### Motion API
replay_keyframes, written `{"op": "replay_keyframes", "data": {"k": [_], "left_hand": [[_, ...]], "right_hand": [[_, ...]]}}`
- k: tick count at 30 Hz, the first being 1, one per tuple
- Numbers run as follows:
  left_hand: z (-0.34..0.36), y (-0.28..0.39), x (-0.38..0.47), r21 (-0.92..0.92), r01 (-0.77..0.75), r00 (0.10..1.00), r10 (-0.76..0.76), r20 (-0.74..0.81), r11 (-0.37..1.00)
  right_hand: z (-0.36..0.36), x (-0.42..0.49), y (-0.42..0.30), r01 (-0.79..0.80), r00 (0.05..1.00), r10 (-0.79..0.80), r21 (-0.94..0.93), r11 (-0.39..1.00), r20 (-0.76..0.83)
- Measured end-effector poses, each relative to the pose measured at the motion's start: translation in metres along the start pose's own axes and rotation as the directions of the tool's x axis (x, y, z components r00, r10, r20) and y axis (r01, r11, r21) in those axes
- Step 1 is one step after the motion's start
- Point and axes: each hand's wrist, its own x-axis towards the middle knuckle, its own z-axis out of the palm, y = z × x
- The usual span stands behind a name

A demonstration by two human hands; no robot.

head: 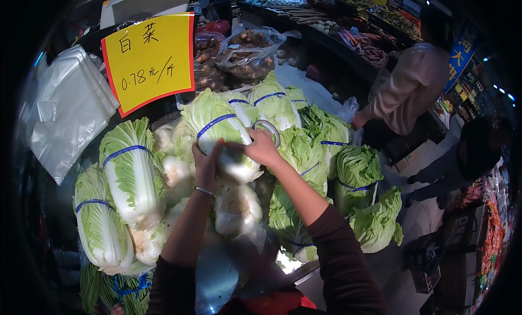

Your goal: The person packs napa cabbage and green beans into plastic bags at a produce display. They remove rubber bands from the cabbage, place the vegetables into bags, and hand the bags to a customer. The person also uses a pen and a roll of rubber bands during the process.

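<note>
A napa cabbage (214, 117) with a blue band around its middle is between my two hands, raised at the centre of the pile. My left hand (207, 162) grips its near left side, the thumb on the white stalks. My right hand (261, 146) holds its right side, fingers across the pale lower leaves. Right beside that hand's knuckles is a tape roll (276, 133); whether the fingers pass through it cannot be told. Below the hands lies another cabbage (238, 209), its white base towards me. Banded cabbages (132, 180) lie to the left, with leafier ones (301, 156) to the right.
A yellow price sign (151, 62) with handwriting stands behind the pile, beside clear plastic bags (71, 107). Bagged brown root vegetables (248, 50) lie beyond. Green long beans (118, 290) are at the near left. A person (412, 78) stands at the right, near vegetable shelves (346, 29).
</note>
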Motion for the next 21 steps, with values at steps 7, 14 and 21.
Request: {"op": "replay_keyframes", "data": {"k": [7,14,21], "left_hand": [[0.080,0.017,-0.064,0.075,-0.367,0.923,0.353,0.155,0.927],[0.183,-0.093,-0.058,-0.172,0.009,0.943,0.049,0.329,0.985],[0.176,-0.116,-0.042,0.500,-0.073,0.781,-0.262,0.567,0.863]], "right_hand": [[-0.080,-0.067,0.016,0.279,0.912,-0.188,0.214,0.936,-0.366],[-0.190,-0.093,0.065,-0.221,0.959,0.205,-0.060,0.973,-0.197],[-0.197,-0.080,0.183,-0.401,0.916,0.400,-0.145,0.905,-0.037]]}}
